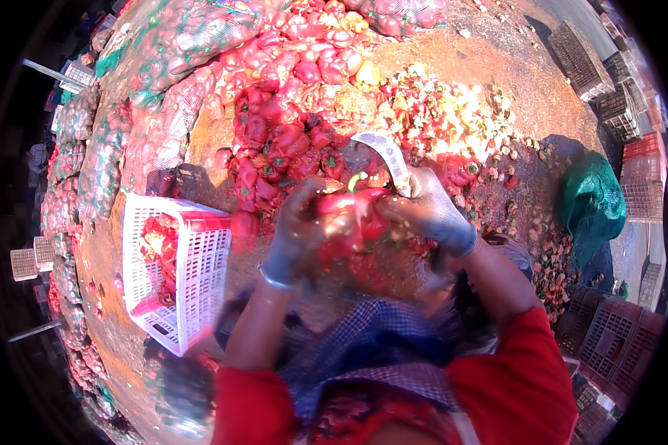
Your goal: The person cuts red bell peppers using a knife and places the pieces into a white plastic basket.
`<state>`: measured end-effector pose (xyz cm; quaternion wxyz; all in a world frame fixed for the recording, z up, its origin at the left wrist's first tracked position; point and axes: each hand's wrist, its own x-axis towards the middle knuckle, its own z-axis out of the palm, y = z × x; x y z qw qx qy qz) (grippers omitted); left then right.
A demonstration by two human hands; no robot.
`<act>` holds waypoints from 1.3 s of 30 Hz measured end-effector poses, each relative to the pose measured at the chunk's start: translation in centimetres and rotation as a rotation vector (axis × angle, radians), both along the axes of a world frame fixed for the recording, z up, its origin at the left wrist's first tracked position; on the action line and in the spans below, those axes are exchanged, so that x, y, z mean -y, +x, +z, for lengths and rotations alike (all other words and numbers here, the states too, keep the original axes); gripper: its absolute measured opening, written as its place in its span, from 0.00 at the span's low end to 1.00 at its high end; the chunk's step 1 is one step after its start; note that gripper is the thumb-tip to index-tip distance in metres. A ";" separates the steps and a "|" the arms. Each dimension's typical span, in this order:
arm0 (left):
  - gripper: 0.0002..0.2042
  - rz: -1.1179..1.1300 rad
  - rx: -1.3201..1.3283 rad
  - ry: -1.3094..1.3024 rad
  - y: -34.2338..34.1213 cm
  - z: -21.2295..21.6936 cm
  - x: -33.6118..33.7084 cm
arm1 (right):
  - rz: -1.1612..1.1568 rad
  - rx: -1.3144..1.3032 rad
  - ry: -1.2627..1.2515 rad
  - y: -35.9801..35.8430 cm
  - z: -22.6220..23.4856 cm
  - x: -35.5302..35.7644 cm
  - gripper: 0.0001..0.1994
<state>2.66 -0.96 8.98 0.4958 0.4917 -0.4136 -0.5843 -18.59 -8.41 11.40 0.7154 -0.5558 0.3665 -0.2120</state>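
Both of my hands wear grey gloves. My left hand (298, 230) grips a large red bell pepper (349, 219) with a green stem at the middle of the view. My right hand (430, 211) holds a curved knife (386, 156) whose pale blade rises above the pepper, and its fingers rest on the pepper's right side. A big heap of red peppers (289, 111) lies on the ground just beyond my hands.
A white plastic crate (193, 259) with cut red pepper pieces stands at my left. Mesh sacks of peppers (96, 156) line the far left. Pepper scraps (490, 141) litter the ground at right, by a green net bag (590, 204) and stacked dark crates (623, 104).
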 end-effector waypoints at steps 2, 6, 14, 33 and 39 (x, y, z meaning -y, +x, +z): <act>0.16 0.034 -0.015 -0.079 0.7 -0.7 -0.3 | -0.064 0.105 0.068 0.1 0.6 -0.3 0.11; 0.15 0.029 0.192 -0.190 1.6 -1.0 -0.2 | -0.116 0.009 0.060 0.1 0.9 0.0 0.10; 0.16 0.081 0.336 -0.158 1.4 -1.6 0.5 | 0.027 -0.214 -0.641 2.3 -1.1 0.7 0.24; 0.16 0.137 0.621 -0.172 1.8 -4.3 0.3 | -0.088 -0.566 -0.875 3.3 -6.6 0.8 0.10; 0.28 0.149 0.586 -0.205 2.3 -5.3 -0.1 | -0.214 -0.275 -0.162 3.0 -5.2 1.2 0.11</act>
